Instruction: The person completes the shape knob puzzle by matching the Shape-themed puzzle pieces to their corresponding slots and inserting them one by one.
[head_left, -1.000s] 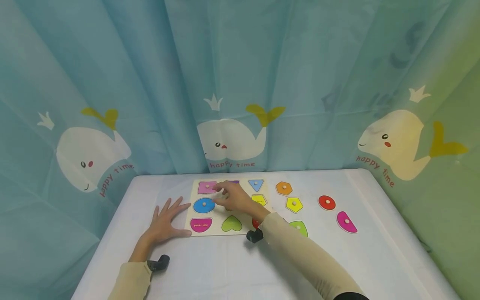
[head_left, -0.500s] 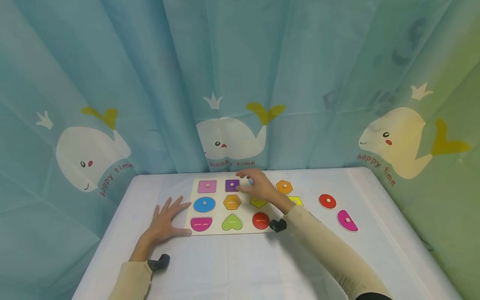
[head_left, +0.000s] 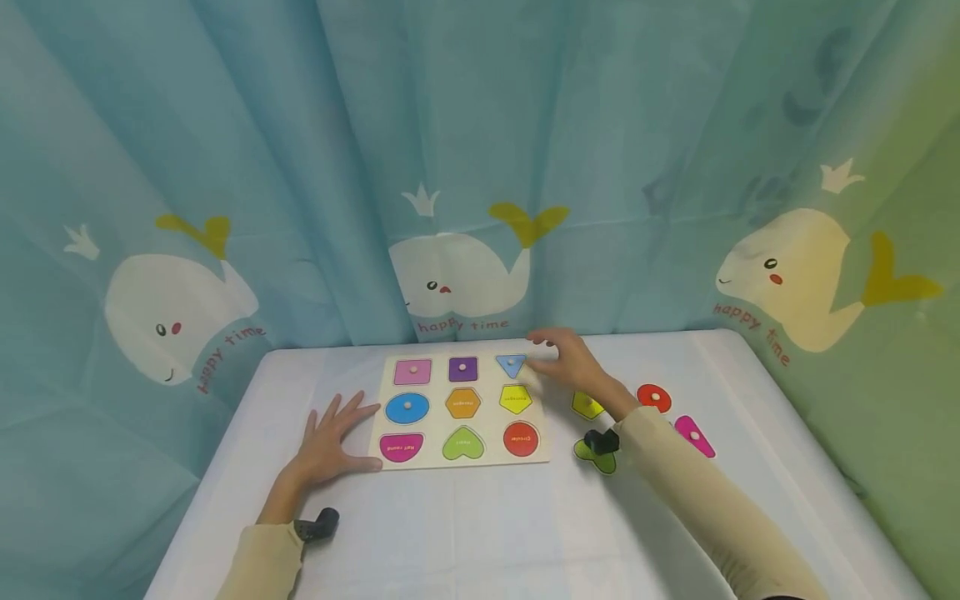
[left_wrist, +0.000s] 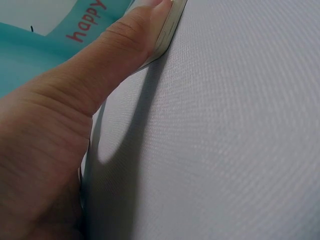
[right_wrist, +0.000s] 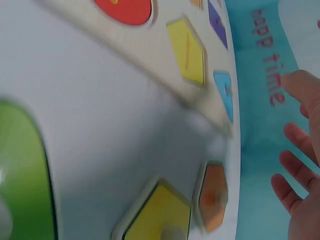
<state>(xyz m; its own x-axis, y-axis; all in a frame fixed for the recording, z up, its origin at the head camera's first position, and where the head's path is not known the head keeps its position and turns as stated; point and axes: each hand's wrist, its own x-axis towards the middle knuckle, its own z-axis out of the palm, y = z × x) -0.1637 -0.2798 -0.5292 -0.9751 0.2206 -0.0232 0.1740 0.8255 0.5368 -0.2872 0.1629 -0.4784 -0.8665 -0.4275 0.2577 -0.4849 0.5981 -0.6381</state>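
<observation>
A white puzzle board (head_left: 491, 457) lies on the table, with knobbed pieces in its far row: a pink rectangle (head_left: 413, 372), a purple square (head_left: 462, 369) and a blue triangle (head_left: 512, 365). A knobbed blue oval (head_left: 407, 407) sits at the left of the middle row. My left hand (head_left: 326, 446) spreads its fingers against the board's left edge; in the left wrist view the thumb (left_wrist: 122, 42) touches the corner. Past the board's far right corner, my right hand (head_left: 573, 364) hovers with fingers apart, holding nothing. Below it is an orange hexagon piece (right_wrist: 213, 197), hidden in the head view.
Loose on the table to the right are a yellow pentagon piece (head_left: 587, 406), a green piece (head_left: 597, 460) partly covered by the wrist camera, a red circle (head_left: 654, 398) and a magenta half-round (head_left: 694, 437). A whale-printed curtain (head_left: 465, 167) hangs behind.
My right hand has moved right, from over the board's far row, past the purple square and blue triangle, to beyond the right edge. The left hand has stayed put.
</observation>
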